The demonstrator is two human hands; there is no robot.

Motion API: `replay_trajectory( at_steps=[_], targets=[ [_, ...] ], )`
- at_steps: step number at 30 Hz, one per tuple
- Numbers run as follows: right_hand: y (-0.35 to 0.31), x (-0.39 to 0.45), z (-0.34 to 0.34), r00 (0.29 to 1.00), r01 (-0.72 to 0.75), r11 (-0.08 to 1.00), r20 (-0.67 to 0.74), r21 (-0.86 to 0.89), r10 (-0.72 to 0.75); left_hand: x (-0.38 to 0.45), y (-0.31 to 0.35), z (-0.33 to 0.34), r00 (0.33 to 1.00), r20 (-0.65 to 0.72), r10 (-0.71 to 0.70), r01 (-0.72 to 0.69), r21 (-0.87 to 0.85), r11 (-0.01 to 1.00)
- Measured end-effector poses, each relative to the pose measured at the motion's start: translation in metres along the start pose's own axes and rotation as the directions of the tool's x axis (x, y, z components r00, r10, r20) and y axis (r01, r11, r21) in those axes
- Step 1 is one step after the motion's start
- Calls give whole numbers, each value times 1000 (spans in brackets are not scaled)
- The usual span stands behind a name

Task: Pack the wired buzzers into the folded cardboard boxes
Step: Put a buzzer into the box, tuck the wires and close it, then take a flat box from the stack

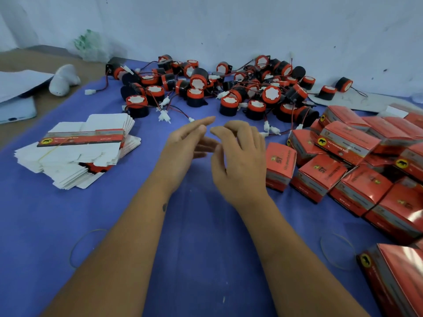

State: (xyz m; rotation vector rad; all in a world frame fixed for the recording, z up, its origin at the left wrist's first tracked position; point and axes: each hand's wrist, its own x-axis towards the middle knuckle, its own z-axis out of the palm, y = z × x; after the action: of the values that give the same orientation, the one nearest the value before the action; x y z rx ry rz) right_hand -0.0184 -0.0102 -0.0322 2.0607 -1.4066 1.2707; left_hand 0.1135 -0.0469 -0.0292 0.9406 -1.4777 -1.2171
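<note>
Red-capped wired buzzers [215, 88] lay heaped along the desk's [206, 259] far edge, folded boxes [357, 170] at its right edge; left hand [183, 149] and right hand [240, 161] hovered mid-desk, fingers loosely spread, holding nothing

Pretty plain setup: a pale bluish-white wall [229, 24] runs across the whole 12 o'clock side, with a few dark specks on it. The work surface is covered in a blue-purple cloth [201, 259], and a strip of brown tabletop [20, 62] shows at 10 o'clock. Lighting's soft and even.
</note>
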Motion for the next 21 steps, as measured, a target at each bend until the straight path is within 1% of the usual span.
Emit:
replay_trajectory(
  at_steps=[1,2,3,4,5,6,7,8,9,10,11,12,13,16,19,20,21],
  targets=[
    [-1,-1,1,995,-24,997,100,79,16,0,2,-2,994,-97,41,-35,72,997],
    [-2,-1,3,975,-81,985,219,149,47,0,4,-5,976,-199,86,-54,161,986],
    [-1,-1,5,934,-163,969,346,187,90,0,5,-11,942,-303,142,-56,276,960],
    [1,-3,8,880,-243,954,453,174,142,1,5,-20,890,-403,215,-23,430,903],
    [5,-4,11,833,-305,947,509,100,215,1,6,-30,833,-478,278,76,597,799],
    [10,-4,14,798,-360,933,518,1,307,1,6,-41,792,-531,302,231,718,657],
    [14,-4,15,770,-433,899,488,-73,410,0,8,-50,771,-586,250,399,751,526],
    [18,-2,15,740,-524,846,439,-99,510,-1,12,-56,758,-639,130,536,724,434],
    [20,-1,14,706,-609,789,397,-81,586,-3,14,-59,744,-668,1,622,693,365],
    [22,0,13,684,-663,747,369,-47,630,-4,15,-59,742,-665,-90,657,692,299],
    [23,-1,13,676,-681,732,360,-30,643,-5,15,-56,754,-644,-129,654,717,240],
    [22,-1,12,681,-671,740,362,-37,636,-5,15,-52,776,-618,-129,631,749,204],
    [21,-1,12,698,-646,762,364,-50,616,-4,17,-48,797,-593,-112,603,772,201],
    [16,-2,12,768,-548,833,350,-72,536,0,20,-38,844,-535,-32,526,817,237],
    [13,-3,15,841,-425,903,342,-60,418,1,18,-33,877,-475,80,441,859,261],
    [11,-3,16,865,-377,925,340,-42,369,1,18,-33,873,-465,146,411,864,292],
    [10,-4,17,882,-347,938,342,6,325,0,19,-33,865,-452,218,363,863,350]
  ],
)
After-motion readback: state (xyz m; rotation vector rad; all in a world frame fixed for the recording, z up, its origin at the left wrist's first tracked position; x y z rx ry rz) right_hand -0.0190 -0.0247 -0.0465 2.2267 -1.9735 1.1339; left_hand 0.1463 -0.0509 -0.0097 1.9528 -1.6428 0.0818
